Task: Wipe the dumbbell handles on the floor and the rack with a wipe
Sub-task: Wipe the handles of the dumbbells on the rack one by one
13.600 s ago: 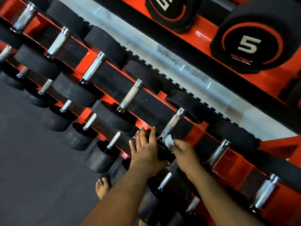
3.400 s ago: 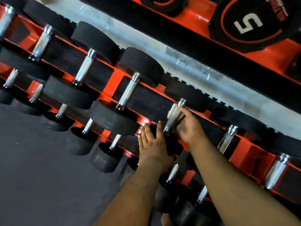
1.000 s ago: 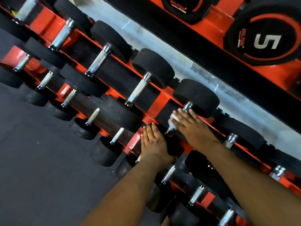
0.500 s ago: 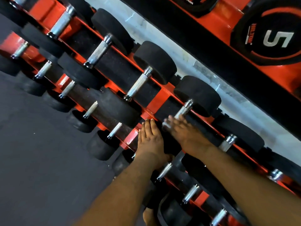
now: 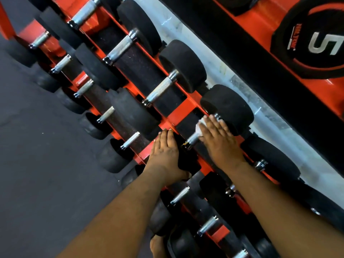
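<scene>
Right hand [image 5: 219, 140] presses a soft, light white wipe [image 5: 200, 127] with flat fingers against the stiff, knurled steel handle [image 5: 193, 139] of a heavy racked dumbbell at 12 o'clock from the left hand [image 5: 164, 149], which lies flat on the near weight; best gripped mid-handle.

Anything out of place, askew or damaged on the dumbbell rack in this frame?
Nothing stands out. The dumbbells sit in even rows on the red rack. The right hand presses a white wipe flat on one handle, while the left hand rests on that dumbbell's near head. A bare foot shows at the bottom edge.
</scene>
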Available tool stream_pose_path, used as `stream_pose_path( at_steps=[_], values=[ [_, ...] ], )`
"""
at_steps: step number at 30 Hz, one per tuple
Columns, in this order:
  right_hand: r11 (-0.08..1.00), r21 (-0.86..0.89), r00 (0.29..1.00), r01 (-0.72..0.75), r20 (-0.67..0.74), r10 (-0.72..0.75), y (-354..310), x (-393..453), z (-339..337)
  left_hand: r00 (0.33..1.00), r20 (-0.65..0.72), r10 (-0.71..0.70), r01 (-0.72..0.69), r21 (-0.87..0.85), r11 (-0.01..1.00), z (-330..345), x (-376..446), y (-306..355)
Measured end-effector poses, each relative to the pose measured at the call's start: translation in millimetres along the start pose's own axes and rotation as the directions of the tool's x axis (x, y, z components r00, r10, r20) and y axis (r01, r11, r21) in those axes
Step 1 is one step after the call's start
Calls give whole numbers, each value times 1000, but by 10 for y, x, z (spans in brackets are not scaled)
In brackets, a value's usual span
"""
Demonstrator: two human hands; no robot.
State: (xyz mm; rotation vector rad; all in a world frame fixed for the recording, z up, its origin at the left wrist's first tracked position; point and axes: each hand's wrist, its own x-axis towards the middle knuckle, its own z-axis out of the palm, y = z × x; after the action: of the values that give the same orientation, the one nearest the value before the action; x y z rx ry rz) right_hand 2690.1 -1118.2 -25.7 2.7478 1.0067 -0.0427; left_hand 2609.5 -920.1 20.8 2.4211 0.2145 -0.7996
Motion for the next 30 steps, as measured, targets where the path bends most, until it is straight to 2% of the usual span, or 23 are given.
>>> stream_pose_path(
  at_steps=[1,2,5,7,8,11,12,16,21,22,23,24,25,26,27,28,29,30],
  values=[
    [999,15,999,-47,-12,47,-6,2,10,1000,-5,0,0,-6,1000,-4,-1,-1],
    [999,18,999,-28,-31,29,-64,-39,44,1000,-8,-2,2,-9,1000,-3,1,9],
    [971,5,970,241,-21,-240,-278,-230,167,1000,-15,-9,8,-12,1000,-5,0,-5],
    [941,-39,942,335,-10,-336,-169,-211,156,1000,-19,-4,4,-7,1000,7,-2,-12],
    [948,-63,950,311,-17,-313,-85,-159,149,1000,-20,0,0,-7,1000,10,1,-11],
    [994,-14,994,107,-16,-107,-22,-57,72,1000,-21,-2,1,-23,1000,32,10,-33],
    [994,16,994,109,-19,-109,-79,-59,66,1000,-23,-1,0,-21,1000,43,11,-35],
    [944,134,953,303,-7,-304,-300,-25,67,999,-35,4,-4,-14,1000,43,13,-40],
    [947,171,959,274,23,-281,-272,-288,55,999,-33,6,-7,-26,1000,6,-8,-31],
    [952,187,966,244,37,-255,-266,-379,62,1000,-30,10,-11,-29,1000,2,-9,-31],
    [958,240,983,155,55,-173,-264,-454,65,1000,-28,13,-13,-33,999,3,-13,-32],
    [939,343,994,-10,107,-28,-254,-508,68,1000,-24,16,-17,-36,999,2,-8,-36],
    [844,480,969,-238,182,169,-245,-538,63,1000,-21,18,-19,-39,999,2,-12,-38],
    [625,616,876,-479,286,389,-245,-528,47,1000,-20,20,-21,-40,999,-1,-13,-39],
    [292,710,723,-641,432,540,-254,-476,49,1000,-22,21,-22,-41,999,-2,-10,-40],
    [-77,745,578,-663,575,579,-278,-384,27,999,-25,22,-23,-41,999,-3,-5,-41],
    [-405,715,470,-570,688,553,-308,-279,-5,999,-28,22,-23,-44,999,-2,-5,-40],
    [-616,645,411,-452,764,498,-366,-177,-40,999,-31,21,-23,-47,999,-2,-5,-38]
  ],
)
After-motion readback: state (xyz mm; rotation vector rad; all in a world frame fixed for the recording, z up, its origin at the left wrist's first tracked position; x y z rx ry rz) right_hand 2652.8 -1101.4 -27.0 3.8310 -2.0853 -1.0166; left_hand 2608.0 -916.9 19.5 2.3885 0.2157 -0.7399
